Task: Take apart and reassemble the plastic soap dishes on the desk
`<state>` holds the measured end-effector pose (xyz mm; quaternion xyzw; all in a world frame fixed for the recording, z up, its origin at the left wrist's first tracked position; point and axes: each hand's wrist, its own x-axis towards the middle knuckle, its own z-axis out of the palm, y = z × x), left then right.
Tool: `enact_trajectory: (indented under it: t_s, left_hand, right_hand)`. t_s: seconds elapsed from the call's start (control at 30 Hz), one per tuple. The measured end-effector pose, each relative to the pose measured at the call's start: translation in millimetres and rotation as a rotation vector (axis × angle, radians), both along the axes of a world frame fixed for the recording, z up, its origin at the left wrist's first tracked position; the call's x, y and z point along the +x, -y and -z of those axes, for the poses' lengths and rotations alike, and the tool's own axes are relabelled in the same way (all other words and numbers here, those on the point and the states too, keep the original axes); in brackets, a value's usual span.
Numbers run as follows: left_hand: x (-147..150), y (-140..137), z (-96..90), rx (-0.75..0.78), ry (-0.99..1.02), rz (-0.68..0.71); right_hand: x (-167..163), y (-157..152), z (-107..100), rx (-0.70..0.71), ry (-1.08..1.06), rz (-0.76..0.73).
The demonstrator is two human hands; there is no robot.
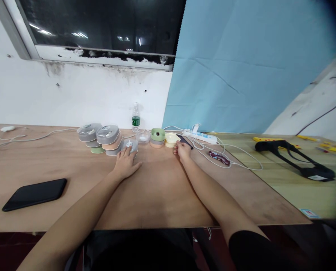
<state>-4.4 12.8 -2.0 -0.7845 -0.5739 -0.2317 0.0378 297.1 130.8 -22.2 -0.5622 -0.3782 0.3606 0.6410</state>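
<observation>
A clear-lidded container [133,144] is partly covered by the left hand [124,164]; a dark pane [100,22] is cut off by the top edge; the green bottle label [135,121] cannot be read.

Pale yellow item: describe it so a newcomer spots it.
Find the blue wall sheet. Below its lower left corner, on the table, the pale yellow item sits beside the right hand. Unlike the green-topped stack to its left, it's all pale yellow.

white wall [100,88], stained, pitted, ten o'clock; dark window [106,26], pale frame, eleven o'clock, reflecting ceiling lights [79,35]; creased blue sheet [227,67] over wall, one o'clock; brown wooden table [162,195], six o'clock; yellowish wood-grained table [292,192], four o'clock; dark red floor [4,250], eight o'clock
</observation>
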Motion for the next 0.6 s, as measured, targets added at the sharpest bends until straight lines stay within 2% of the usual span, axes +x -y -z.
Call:
enact_trajectory:
  t_s: [0.23, 0.4, 0.6]
  left_hand:
    - [-0.2, -0.4, -0.2, 0.002, 0.035, 0.001]
    - [-0.5, 0.0, -2.5, -0.016, 0.051, -0.059]
    - [-0.6, 1.3, -4.5, 0.031, 0.055, -0.013]
  right_hand:
    - [-1.2, -0.3, -0.4, -0.043, 0.074, -0.065]
    - [-1.6, 6.0, -3.1, -0.042, 0.120, -0.116]
    - [-1.2, 6.2, -1.6, -0.037, 0.193, -0.123]
